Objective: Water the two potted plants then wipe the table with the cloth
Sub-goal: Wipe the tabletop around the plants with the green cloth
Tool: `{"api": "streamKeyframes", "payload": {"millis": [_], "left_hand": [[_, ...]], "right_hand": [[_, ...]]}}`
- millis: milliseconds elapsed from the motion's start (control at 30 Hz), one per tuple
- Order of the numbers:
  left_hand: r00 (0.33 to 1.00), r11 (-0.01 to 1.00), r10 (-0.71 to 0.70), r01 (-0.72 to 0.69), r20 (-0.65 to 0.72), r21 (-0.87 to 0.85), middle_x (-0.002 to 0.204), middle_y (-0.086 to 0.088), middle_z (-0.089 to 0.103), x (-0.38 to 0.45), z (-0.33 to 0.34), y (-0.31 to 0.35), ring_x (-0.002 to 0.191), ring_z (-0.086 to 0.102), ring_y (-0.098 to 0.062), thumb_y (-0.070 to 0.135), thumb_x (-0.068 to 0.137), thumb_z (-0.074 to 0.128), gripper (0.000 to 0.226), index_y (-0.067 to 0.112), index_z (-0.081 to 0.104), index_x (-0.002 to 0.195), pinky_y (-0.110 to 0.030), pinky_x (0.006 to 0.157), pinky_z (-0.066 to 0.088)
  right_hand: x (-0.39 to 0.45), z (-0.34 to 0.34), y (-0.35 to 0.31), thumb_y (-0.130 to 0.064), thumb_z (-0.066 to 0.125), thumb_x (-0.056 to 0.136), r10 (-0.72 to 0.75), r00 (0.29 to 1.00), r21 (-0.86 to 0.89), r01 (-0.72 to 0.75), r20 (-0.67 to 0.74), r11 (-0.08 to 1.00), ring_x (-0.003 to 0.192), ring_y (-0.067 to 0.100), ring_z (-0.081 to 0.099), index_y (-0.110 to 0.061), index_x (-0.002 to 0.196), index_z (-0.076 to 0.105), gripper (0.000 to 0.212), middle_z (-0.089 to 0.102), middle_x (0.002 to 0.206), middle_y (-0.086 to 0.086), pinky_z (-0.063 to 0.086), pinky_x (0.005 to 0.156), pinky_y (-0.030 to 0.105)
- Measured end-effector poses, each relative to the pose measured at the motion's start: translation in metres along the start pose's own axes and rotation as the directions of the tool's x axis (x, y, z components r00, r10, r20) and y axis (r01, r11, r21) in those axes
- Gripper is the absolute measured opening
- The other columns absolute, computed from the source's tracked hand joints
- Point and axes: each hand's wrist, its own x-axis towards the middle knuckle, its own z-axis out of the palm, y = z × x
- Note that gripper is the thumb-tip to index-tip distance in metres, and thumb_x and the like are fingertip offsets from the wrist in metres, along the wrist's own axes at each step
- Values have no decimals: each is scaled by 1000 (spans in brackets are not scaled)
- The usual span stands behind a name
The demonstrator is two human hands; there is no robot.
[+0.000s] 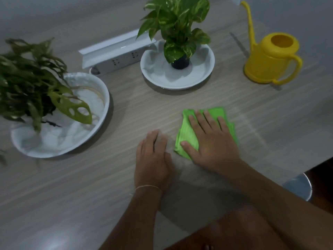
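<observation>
A person's right hand lies flat, fingers spread and straight, pressing a folded green cloth onto a pale wood-grain table. The cloth sits near the middle of the table, right of centre, its far and left edges showing past the fingers. The left hand rests palm-down on the bare table just left of the cloth, fingers straight and together, holding nothing; a thin band circles its wrist.

At far centre, a leafy variegated plant stands in a small dark pot inside a white dish. At left, nearer the camera, a second plant with holed, drooping leaves sits in a larger white bowl; its pot is hidden by foliage. Both vessels appear lined with crumpled white material.

A yellow watering can stands upright at far right, well apart from the cloth, its long spout pointing away and its handle toward the near right. A white power strip lies between the two plants at the far side. A round metal stool shows beyond the table's near right edge.
</observation>
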Motion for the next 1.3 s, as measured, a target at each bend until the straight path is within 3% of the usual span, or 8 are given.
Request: {"api": "streamKeyframes", "payload": {"millis": [133, 300, 367, 467, 567, 933, 1167, 1300], "left_hand": [[984, 934, -174, 156, -28, -321, 131, -13, 62, 1, -7, -3, 128, 54, -29, 21, 85, 39, 49, 4, 68, 120, -48, 109, 41], [971, 778, -239, 185, -10, -600, 124, -9, 63, -12, -40, -20, 122, 57, -21, 25, 89, 46, 41, 4, 67, 118, -35, 109, 42], [983, 854, -185, 170, 18, -491, 126, -11, 62, -29, -53, -50, 124, 56, -23, 27, 93, 44, 42, 5, 64, 122, -36, 110, 40], [996, 995, -46, 52, 76, -84, 144, -13, 51, -52, -70, -109, 137, 44, -28, 31, 96, 39, 51, 6, 54, 137, -41, 116, 34], [992, 990, 5, -23, 124, 141, 149, -15, 46, -65, -80, -136, 139, 42, -32, 31, 96, 38, 53, 6, 49, 142, -52, 112, 37], [992, 998, -15, 8, 125, 57, 155, -9, 39, -65, -83, -133, 147, 31, -26, 27, 98, 38, 52, 9, 42, 146, -49, 119, 26], [996, 1000, -8, 7, 94, 6, 152, -9, 43, -66, -83, -134, 144, 34, -26, 17, 87, 53, 59, 11, 46, 145, -47, 119, 25], [997, 1000, -15, 15, 71, 4, 149, -13, 47, -65, -82, -134, 141, 40, -29, 23, 89, 40, 56, 7, 50, 142, -49, 117, 29]], "right_hand": [[-68, 3, -26, -66, 43, 92, -40, 997, 16, 41, -61, 999, 152, 29, 31, -18, 154, 42, 79, 34, 164, 6, 22, 121, 58], [-119, 13, -82, -62, 50, 87, -105, 992, 18, 106, -67, 994, 150, 33, 34, -15, 154, 42, 82, 35, 163, 9, 28, 117, 63], [-118, 15, -101, -65, 53, 84, -100, 994, 27, 102, -43, 994, 151, 33, 32, -15, 154, 42, 86, 34, 164, 9, 26, 117, 64], [-89, 17, -127, -70, 51, 83, -113, 993, 38, 114, -25, 993, 152, 30, 31, -18, 154, 42, 88, 34, 164, 7, 22, 120, 62], [-31, 20, -148, -76, 39, 87, -129, 992, 40, 128, 12, 991, 155, 26, 23, -23, 158, 34, 88, 26, 167, 3, 17, 123, 59], [177, 16, -184, -85, 10, 84, -142, 983, 26, 140, 115, 990, 157, 25, 9, -30, 161, 14, 95, 12, 171, 2, 7, 125, 57], [163, 19, -178, -75, 19, 89, -150, 984, 20, 149, 98, 989, 158, 24, 8, -29, 161, 16, 86, 12, 171, 1, 7, 125, 55], [100, 19, -171, -74, 21, 89, -123, 992, 18, 122, 41, 992, 156, 27, 15, -26, 160, 21, 86, 18, 170, 3, 12, 125, 55]]}}
